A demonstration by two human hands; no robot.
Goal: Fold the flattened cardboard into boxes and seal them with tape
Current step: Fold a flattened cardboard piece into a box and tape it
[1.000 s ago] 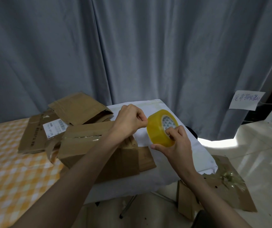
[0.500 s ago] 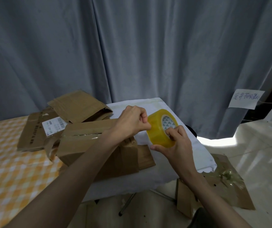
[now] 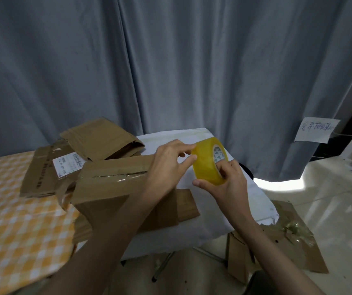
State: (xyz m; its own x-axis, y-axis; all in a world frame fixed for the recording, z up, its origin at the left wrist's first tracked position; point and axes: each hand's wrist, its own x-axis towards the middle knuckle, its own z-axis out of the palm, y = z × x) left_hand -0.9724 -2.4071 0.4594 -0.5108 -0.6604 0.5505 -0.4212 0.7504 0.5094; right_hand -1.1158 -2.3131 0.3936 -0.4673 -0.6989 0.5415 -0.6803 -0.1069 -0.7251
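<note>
- The right hand point(image 3: 229, 184) holds the roll of yellow tape point(image 3: 208, 161) above the right part of the white-covered worktop point(image 3: 254, 201); its fingers point(image 3: 224, 169) are curled over the roll's rim into the core, and the thumb lies along the near side of the roll.
- The left hand point(image 3: 168, 165) is at the roll's left face, thumb and forefinger close together and touching the tape surface at the roll's edge; whether they pinch a loose tape end cannot be told.
- The roll stands on edge in the air, its printed white core facing right and far.
- Just left of the hands, a folded cardboard box point(image 3: 115, 188) sits on the worktop with a shiny strip of clear tape along its top seam. The left forearm crosses over its near right side.
- A loose brown flap point(image 3: 186, 204) lies flat on the white cover at the box's right side, below the hands.
- Farther left lies a flattened cardboard sheet point(image 3: 41, 173) bearing a white barcode label point(image 3: 67, 163), and on it, farther back, another half-folded cardboard piece point(image 3: 100, 138).
- An orange-and-white checked cloth point(image 3: 11, 226) covers the surface on the near left.
- On the floor to the near right lies more cardboard point(image 3: 294, 241) with crumpled clear tape on it.
- A grey curtain point(image 3: 170, 60) hangs behind, with a handwritten paper note point(image 3: 316, 129) fixed to it on the right.
</note>
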